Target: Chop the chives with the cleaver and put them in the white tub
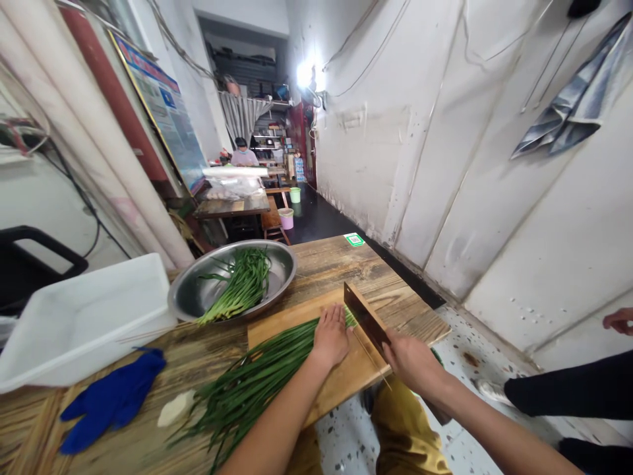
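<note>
A long bundle of green chives point(257, 376) lies across a wooden cutting board point(297, 318) on the plank table. My left hand point(330, 338) presses flat on the bundle near its right end. My right hand point(411, 361) grips the handle of a cleaver point(366, 318), whose blade stands upright on the board just right of my left fingers, at the chive tips.
A steel basin point(284, 264) holding more chives point(242, 285) sits behind the board. A white plastic tub point(89, 315) stands at left, with a blue glove point(111, 399) and a pale lump point(177, 409) in front. Another person's hand point(618, 320) and dark-clad leg point(568, 392) are at right.
</note>
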Tool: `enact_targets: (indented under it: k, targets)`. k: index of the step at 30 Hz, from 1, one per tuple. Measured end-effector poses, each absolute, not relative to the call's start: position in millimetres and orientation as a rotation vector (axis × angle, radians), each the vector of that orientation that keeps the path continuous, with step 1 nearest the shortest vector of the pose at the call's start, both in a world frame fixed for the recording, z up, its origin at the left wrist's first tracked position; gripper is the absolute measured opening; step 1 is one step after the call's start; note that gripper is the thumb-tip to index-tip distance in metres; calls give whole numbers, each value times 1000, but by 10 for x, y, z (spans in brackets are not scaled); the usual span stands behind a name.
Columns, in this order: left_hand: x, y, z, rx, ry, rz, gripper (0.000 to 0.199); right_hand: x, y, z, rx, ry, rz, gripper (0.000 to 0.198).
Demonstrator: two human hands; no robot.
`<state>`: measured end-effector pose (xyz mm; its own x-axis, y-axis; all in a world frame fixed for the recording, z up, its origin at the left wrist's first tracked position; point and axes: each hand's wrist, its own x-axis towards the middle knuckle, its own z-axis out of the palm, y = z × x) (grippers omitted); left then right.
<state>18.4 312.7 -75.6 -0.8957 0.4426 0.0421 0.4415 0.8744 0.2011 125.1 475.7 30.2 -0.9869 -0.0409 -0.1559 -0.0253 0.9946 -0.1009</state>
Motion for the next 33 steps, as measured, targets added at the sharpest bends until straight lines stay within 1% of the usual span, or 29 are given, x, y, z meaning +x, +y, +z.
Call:
enact_targets:
  k: [24, 29, 33]
  targets:
    - [179, 3135, -766, 728, 3021, 348, 65, 1109, 4708, 372, -17, 2926, -132, 28]
    - [175, 3140, -759, 721, 3021, 366, 64, 1006, 4755, 338, -83, 2896, -165, 25]
    - [181, 3140, -763, 719, 3011, 368, 64, 943, 4790, 334, -50, 2851, -151, 24]
